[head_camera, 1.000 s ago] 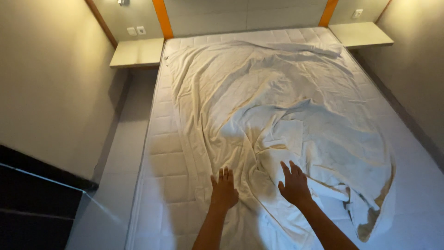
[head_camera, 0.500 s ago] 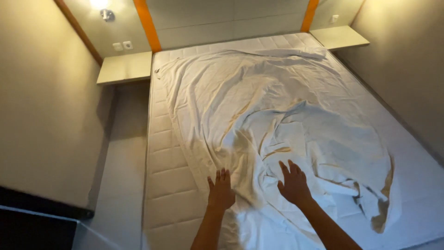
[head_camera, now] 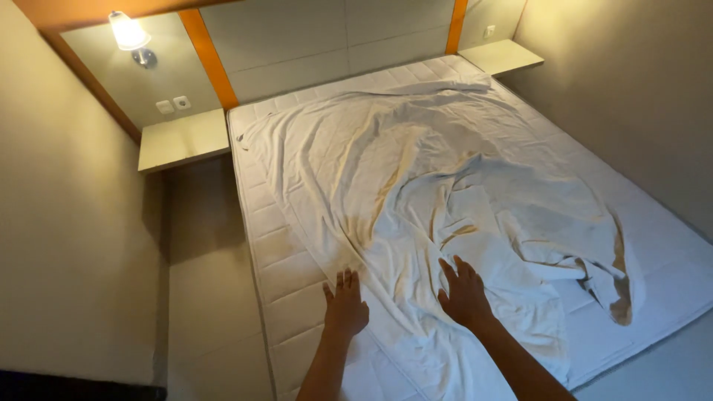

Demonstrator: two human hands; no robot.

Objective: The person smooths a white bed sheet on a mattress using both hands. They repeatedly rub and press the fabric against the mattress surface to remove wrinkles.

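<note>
Head view: a bare quilted mattress (head_camera: 286, 275) fills most of the small room, and a crumpled white sheet (head_camera: 445, 193) lies loosely over it. The sheet reaches close to the head end, but it sits askew: a wide strip of mattress shows along the left edge, and more shows at the right side and the near right corner. Deep folds run diagonally through the middle, and a bunched ridge with a turned-over edge ends near the right of the foot end.

The person's 2 hands rest at the near end. The left hand (head_camera: 346, 306) lies flat, palm down, fingers loosely spread, right at the sheet's left border where it meets the exposed mattress; whether it presses cloth or quilting cannot be told exactly. The right hand (head_camera: 464, 295) lies palm down on the sheet itself, fingers spread, among the creases. Neither hand pinches or grips any fabric.

As a judgement, the spreading is only partly done: the sheet is laid out across the bed, yet it is not squared to the mattress, not smoothed, and no corner looks tucked.

Beside the head end, a pale shelf (head_camera: 183, 139) sits on the left under a lit wall lamp (head_camera: 128, 33), with 2 wall sockets (head_camera: 173, 105) between them. A second shelf (head_camera: 500, 55) sits on the right.
</note>
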